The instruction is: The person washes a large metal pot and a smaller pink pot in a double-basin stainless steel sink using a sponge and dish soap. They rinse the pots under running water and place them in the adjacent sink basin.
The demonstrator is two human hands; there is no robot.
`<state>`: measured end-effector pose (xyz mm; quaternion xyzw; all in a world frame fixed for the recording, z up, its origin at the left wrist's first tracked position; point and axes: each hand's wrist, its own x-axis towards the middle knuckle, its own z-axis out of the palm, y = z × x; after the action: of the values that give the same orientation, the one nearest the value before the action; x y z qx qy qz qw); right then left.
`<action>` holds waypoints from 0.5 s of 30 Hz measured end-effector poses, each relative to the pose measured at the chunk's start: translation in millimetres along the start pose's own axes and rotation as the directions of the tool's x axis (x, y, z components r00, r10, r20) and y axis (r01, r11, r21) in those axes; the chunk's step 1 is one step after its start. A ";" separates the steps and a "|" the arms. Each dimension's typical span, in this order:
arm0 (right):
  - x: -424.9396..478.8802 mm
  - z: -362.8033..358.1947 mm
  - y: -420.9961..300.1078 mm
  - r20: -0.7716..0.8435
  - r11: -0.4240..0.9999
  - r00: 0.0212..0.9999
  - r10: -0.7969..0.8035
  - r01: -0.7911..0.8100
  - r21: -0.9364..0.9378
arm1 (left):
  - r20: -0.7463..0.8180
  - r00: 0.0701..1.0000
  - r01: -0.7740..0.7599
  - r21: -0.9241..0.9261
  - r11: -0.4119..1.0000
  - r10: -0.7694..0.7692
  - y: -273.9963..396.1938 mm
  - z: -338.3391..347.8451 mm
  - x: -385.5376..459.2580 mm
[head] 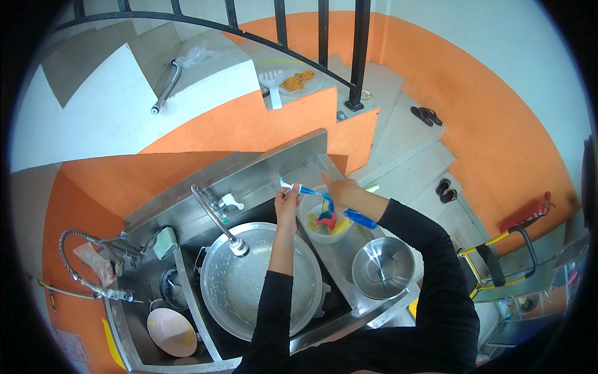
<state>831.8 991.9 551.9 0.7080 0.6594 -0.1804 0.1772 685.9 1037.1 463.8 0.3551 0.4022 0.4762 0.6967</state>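
Note:
My left hand (286, 205) pinches a small white-and-blue fitting (290, 185) above the edge of a white plastic tub (306, 229). From it a narrow blue plastic item (309, 191) runs to my right hand (342, 190), which is closed around it with the index finger pointing away. The fingers' undersides are hidden. A wider blue plastic piece (359, 218) shows below my right wrist; whether it is the same item I cannot tell. Inside the tub lie a red piece (327, 221) and yellow pieces (340, 226), with some dark green and blue among them.
A large metal basin (224, 280) fills one sink bay under a gooseneck faucet (210, 210). A steel bowl (383, 268) stands on the drainboard. A pinkish bowl (172, 332) sits in the left bay, a green sponge (165, 243) behind it. Steps (397, 182) hold sandals (426, 116).

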 end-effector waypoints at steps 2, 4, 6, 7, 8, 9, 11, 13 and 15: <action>-9.8 -1.8 6.7 -0.106 0.991 0.990 -0.092 0.101 0.090 | -0.018 0.998 -0.052 0.006 0.999 0.052 13.4 11.4 -12.7; -21.1 -6.7 8.0 -0.189 0.966 0.970 -0.150 0.185 0.182 | -0.007 0.992 -0.126 0.037 0.991 0.126 24.3 18.8 -21.3; -26.1 -7.6 11.0 -0.282 0.916 0.933 -0.221 0.298 0.268 | 0.047 0.975 -0.222 0.090 0.971 0.219 33.0 24.1 -25.9; -28.3 -6.6 14.6 -0.328 0.887 0.913 -0.243 0.346 0.305 | 0.086 0.960 -0.272 0.088 0.958 0.265 38.6 29.9 -30.1; -27.0 -1.6 18.8 -0.412 0.873 0.872 -0.263 0.397 0.282 | 0.124 0.942 -0.322 0.084 0.943 0.310 45.7 35.9 -35.8; -25.2 3.3 20.5 -0.497 0.856 0.820 -0.283 0.450 0.254 | 0.161 0.920 -0.374 0.082 0.924 0.358 51.9 39.8 -40.6; -26.3 6.4 25.1 -0.553 0.799 0.783 -0.286 0.514 0.314 | 0.293 0.892 -0.381 0.073 0.922 0.345 57.1 44.1 -46.9; -36.2 -1.9 19.1 -0.504 0.680 0.815 -0.286 0.543 0.492 | 0.381 0.864 -0.391 0.098 0.915 0.328 56.8 39.4 -49.8; -35.0 -0.1 17.2 -0.542 0.604 0.786 -0.298 0.595 0.531 | 0.448 0.842 -0.393 0.127 0.911 0.301 49.7 36.2 -49.9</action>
<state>846.7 960.4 569.3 0.5499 0.7266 -0.2984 -0.2839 688.6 1000.3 533.9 0.5889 0.2206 0.4615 0.6257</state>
